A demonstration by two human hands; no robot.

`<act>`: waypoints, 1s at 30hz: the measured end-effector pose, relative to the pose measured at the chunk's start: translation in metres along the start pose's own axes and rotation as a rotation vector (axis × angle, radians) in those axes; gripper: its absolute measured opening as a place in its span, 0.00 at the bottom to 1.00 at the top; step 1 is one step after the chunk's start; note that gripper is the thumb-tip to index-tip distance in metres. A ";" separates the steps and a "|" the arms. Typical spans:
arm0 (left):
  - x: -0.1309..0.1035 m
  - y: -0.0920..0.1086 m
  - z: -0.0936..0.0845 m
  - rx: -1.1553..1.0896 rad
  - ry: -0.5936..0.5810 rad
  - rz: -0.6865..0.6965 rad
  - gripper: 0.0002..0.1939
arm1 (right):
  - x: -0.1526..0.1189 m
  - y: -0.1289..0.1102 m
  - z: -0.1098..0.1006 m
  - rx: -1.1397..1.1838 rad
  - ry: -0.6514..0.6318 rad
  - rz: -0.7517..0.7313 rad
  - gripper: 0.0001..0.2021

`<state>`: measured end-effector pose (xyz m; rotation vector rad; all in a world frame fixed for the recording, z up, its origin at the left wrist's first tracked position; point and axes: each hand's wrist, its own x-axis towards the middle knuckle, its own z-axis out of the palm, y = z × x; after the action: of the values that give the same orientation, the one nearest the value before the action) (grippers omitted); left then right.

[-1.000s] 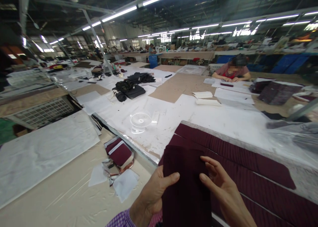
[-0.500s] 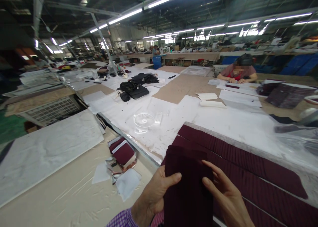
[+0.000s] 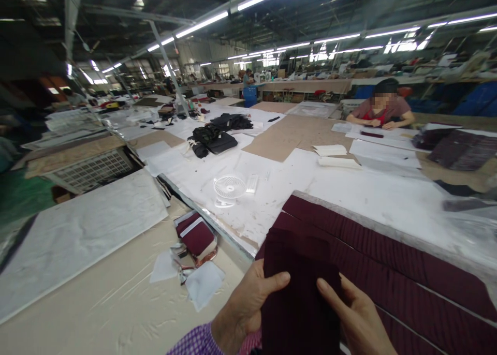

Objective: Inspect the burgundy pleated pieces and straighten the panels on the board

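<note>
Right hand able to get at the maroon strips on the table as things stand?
Probably yes: the maroon strips lie close beside the right hand, with nothing seen blocking the way. It'd likely release the dark cloth first; the left hand grips it too.

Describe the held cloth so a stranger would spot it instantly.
Start from the broad white table, then the maroon fabric rows at lower right. Before them is the dark cloth, set apart by being held between left hand and right hand.

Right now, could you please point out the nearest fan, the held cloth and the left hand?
Fan [image 3: 229, 187], head view: grille.
Held cloth [image 3: 301, 300], head view: front face.
Left hand [image 3: 248, 296], head view: thumb side.
</note>
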<state>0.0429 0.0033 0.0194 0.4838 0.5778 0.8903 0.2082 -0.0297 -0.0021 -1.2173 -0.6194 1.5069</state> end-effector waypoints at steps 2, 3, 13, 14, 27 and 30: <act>0.000 -0.001 0.000 0.004 -0.007 0.005 0.19 | -0.001 0.000 0.003 0.022 -0.005 0.008 0.19; 0.000 -0.001 0.000 0.004 -0.007 0.008 0.19 | -0.001 0.000 0.004 0.025 -0.006 0.007 0.19; -0.002 0.002 -0.002 0.041 0.020 -0.015 0.19 | 0.014 -0.015 -0.010 -0.336 0.082 -0.316 0.23; -0.003 0.003 -0.003 0.058 0.024 -0.019 0.20 | 0.013 -0.018 -0.011 -0.340 0.055 -0.294 0.23; -0.008 0.006 -0.008 0.194 0.047 -0.048 0.19 | 0.012 -0.017 -0.019 -0.239 -0.196 -0.254 0.10; -0.008 0.004 -0.008 0.207 0.054 -0.050 0.19 | 0.012 -0.013 -0.019 -0.200 -0.201 -0.232 0.12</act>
<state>0.0312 0.0003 0.0184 0.6313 0.7329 0.8018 0.2319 -0.0185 -0.0023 -1.1060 -1.0304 1.4035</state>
